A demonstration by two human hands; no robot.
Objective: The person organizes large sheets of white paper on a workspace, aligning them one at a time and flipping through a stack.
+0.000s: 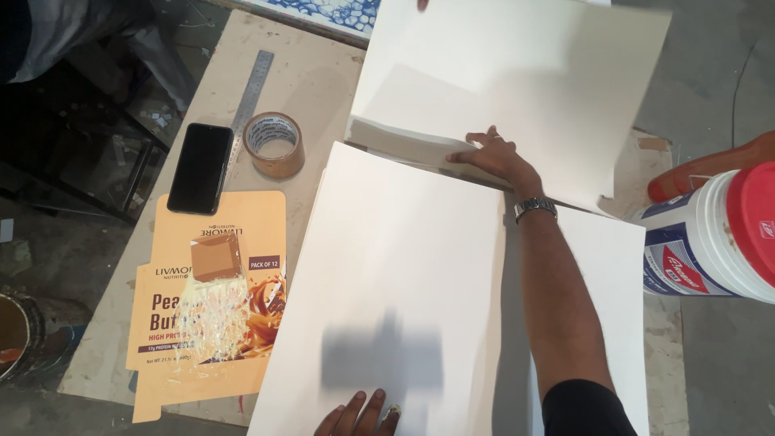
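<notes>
A large white sheet [387, 266] lies across the board in front of me. My left hand [359, 416] rests flat on its near edge, fingers apart. My right arm, with a metal watch [535, 207] on the wrist, reaches across it. My right hand [492, 155] grips the near edge of a second big white sheet [525, 73], which is raised and tilted over a thin stack of white sheets [404, 137]. Someone else's fingertip [421, 4] touches that sheet's far edge.
On the left of the board [315, 73] lie a flattened orange carton [218, 323] with crumpled clear tape, a black phone [199, 167], a brown tape roll [274, 144] and a steel ruler [250, 89]. A white tub with a red lid [718, 234] stands at the right.
</notes>
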